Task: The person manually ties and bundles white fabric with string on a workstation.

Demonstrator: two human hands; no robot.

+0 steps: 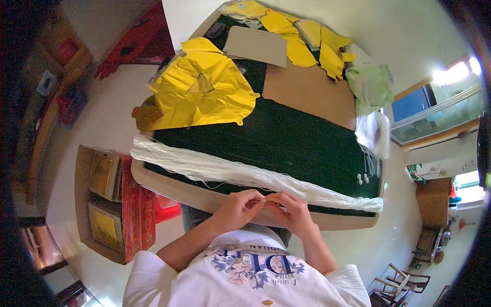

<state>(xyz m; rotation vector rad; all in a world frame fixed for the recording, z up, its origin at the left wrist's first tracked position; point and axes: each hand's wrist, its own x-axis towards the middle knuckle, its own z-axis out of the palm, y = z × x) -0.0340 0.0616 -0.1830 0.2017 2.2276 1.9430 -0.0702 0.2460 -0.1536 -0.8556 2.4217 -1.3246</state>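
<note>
My left hand (239, 209) and my right hand (289, 211) meet at the table's near edge, fingers pinched together. Between the fingertips is something small and pale, too small to name. Just beyond them a long bundle of white strands (220, 171) lies across the green tabletop (220, 140), running from the left edge to the right. A large yellow foil sheet (220, 97) with a triangular opening rests at the back left. Several white strands with small white ends (362, 178) hang near the right side.
Brown cardboard (312, 97) and a grey-brown card (255, 45) lie farther back, near more yellow foil pieces (286, 30). A green plastic bag (369, 89) and white plastic (373, 130) are at the right. A cardboard box (84, 194) with gold packets stands at the lower left.
</note>
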